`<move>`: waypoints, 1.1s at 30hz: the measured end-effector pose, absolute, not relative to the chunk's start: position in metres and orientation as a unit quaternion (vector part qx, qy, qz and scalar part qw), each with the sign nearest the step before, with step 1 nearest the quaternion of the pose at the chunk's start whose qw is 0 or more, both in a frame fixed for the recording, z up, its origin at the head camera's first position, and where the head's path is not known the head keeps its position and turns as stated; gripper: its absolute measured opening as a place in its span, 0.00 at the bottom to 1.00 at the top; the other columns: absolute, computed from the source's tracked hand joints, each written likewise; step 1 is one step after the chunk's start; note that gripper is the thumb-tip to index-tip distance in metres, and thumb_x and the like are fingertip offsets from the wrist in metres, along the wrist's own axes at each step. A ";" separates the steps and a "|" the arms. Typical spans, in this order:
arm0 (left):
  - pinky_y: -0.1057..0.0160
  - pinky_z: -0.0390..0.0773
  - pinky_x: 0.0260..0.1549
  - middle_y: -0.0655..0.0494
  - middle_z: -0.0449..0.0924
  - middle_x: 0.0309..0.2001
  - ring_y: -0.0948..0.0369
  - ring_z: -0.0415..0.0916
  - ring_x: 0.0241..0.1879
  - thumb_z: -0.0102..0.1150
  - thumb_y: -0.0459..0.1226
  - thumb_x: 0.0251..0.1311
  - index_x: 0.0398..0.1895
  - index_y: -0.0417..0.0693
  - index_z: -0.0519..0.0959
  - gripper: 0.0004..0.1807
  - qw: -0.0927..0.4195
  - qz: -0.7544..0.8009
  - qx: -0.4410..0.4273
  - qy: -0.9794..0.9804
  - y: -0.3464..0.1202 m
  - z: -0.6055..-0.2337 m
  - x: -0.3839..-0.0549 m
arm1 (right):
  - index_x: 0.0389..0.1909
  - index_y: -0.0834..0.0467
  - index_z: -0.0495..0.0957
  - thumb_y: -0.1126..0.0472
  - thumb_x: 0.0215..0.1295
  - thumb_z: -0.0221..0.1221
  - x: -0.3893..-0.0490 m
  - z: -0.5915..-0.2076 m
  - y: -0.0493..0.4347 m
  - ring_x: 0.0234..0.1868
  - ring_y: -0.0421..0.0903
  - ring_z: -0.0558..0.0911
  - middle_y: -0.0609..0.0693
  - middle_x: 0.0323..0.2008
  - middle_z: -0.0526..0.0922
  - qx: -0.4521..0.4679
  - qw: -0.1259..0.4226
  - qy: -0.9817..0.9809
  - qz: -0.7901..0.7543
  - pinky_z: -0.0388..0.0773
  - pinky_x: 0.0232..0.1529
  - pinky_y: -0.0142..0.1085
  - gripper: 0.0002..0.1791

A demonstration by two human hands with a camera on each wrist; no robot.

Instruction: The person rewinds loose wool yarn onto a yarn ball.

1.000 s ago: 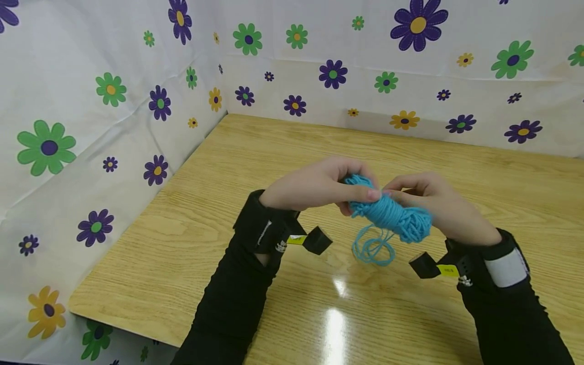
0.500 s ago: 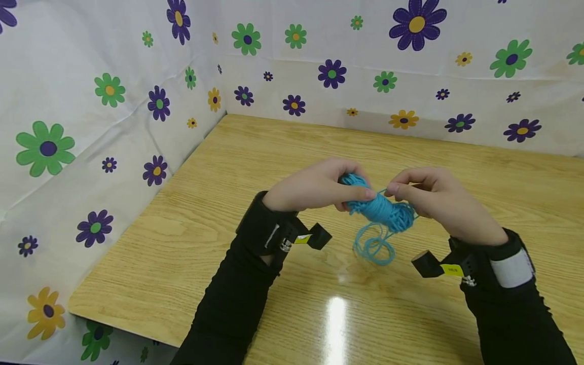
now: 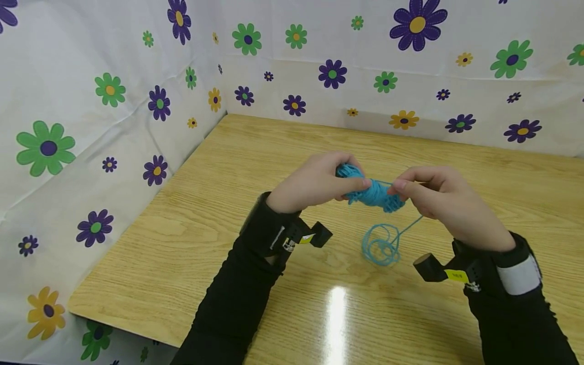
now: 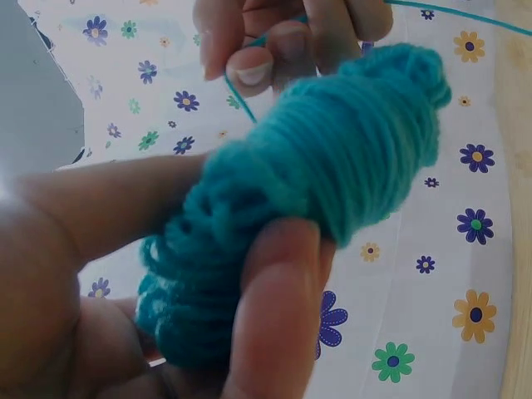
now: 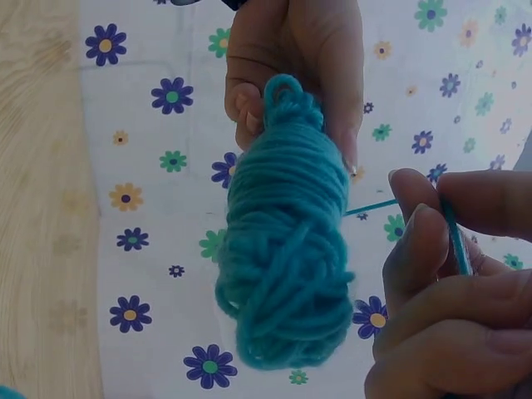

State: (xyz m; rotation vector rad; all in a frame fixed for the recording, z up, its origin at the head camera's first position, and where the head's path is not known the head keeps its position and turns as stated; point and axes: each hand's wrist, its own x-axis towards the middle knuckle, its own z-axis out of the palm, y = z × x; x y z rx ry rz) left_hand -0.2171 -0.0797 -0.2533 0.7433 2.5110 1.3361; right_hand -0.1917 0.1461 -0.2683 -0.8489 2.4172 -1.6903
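My left hand (image 3: 317, 182) grips one end of a blue skein of yarn (image 3: 376, 193), thumb on the near side, holding it above the table. In the left wrist view the skein (image 4: 332, 150) shows tight wraps round its middle and loose loops at its ends. Just to the right, my right hand (image 3: 438, 197) pinches a single strand of yarn (image 5: 371, 207) between thumb and forefinger. That strand runs taut from the skein's middle to the fingertips, passes through the hand and drops to a loose coil of yarn (image 3: 381, 245) on the table.
The light wood table (image 3: 182, 253) spreads out under both hands, with a glare streak near its front. A white flower-print cloth (image 3: 292, 61) hangs behind it and along the left side. Each wrist wears a black strap with a small camera.
My right hand has drawn away from the skein to the right with the strand. The skein has turned more level and shifted slightly up and left. The coil on the table has shifted slightly.
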 end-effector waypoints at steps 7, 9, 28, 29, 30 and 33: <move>0.66 0.71 0.23 0.52 0.74 0.26 0.59 0.71 0.24 0.57 0.43 0.60 0.38 0.44 0.74 0.11 0.050 0.450 0.220 0.864 -0.080 -0.253 -0.217 | 0.36 0.65 0.78 0.66 0.70 0.47 -0.187 -0.267 0.143 0.13 0.45 0.58 0.48 0.13 0.65 -0.287 0.027 0.792 -0.538 0.58 0.13 0.36 0.11; 0.65 0.73 0.25 0.52 0.75 0.28 0.59 0.73 0.26 0.57 0.44 0.60 0.40 0.45 0.74 0.13 0.037 0.454 0.207 0.866 -0.080 -0.253 -0.217 | 0.36 0.64 0.79 0.66 0.70 0.47 -0.186 -0.267 0.142 0.17 0.46 0.64 0.49 0.14 0.68 -0.289 0.026 0.796 -0.531 0.61 0.14 0.36 0.11; 0.62 0.79 0.35 0.48 0.75 0.32 0.55 0.75 0.31 0.56 0.40 0.62 0.43 0.39 0.71 0.14 -0.001 0.617 0.172 0.768 -0.078 -0.250 -0.216 | 0.37 0.61 0.81 0.63 0.69 0.49 -0.185 -0.273 0.125 0.37 0.47 0.75 0.52 0.33 0.80 -0.321 0.051 0.812 -0.485 0.76 0.31 0.34 0.11; 0.62 0.80 0.35 0.48 0.75 0.33 0.55 0.75 0.31 0.56 0.39 0.62 0.43 0.38 0.71 0.14 0.003 0.624 0.175 0.762 -0.077 -0.250 -0.215 | 0.37 0.61 0.81 0.63 0.70 0.49 -0.186 -0.273 0.124 0.37 0.47 0.75 0.52 0.34 0.80 -0.322 0.054 0.811 -0.485 0.76 0.32 0.34 0.11; 0.62 0.80 0.36 0.48 0.74 0.33 0.55 0.75 0.31 0.56 0.39 0.62 0.43 0.38 0.71 0.14 0.006 0.630 0.177 0.756 -0.077 -0.250 -0.215 | 0.37 0.61 0.81 0.63 0.69 0.49 -0.186 -0.274 0.124 0.37 0.47 0.75 0.53 0.35 0.80 -0.322 0.057 0.812 -0.484 0.77 0.33 0.34 0.11; 0.62 0.80 0.36 0.48 0.74 0.33 0.56 0.75 0.31 0.55 0.37 0.62 0.43 0.36 0.72 0.12 0.017 0.648 0.188 0.738 -0.076 -0.249 -0.214 | 0.39 0.62 0.81 0.62 0.70 0.49 -0.187 -0.274 0.122 0.38 0.48 0.75 0.54 0.35 0.80 -0.316 0.067 0.817 -0.478 0.77 0.33 0.35 0.12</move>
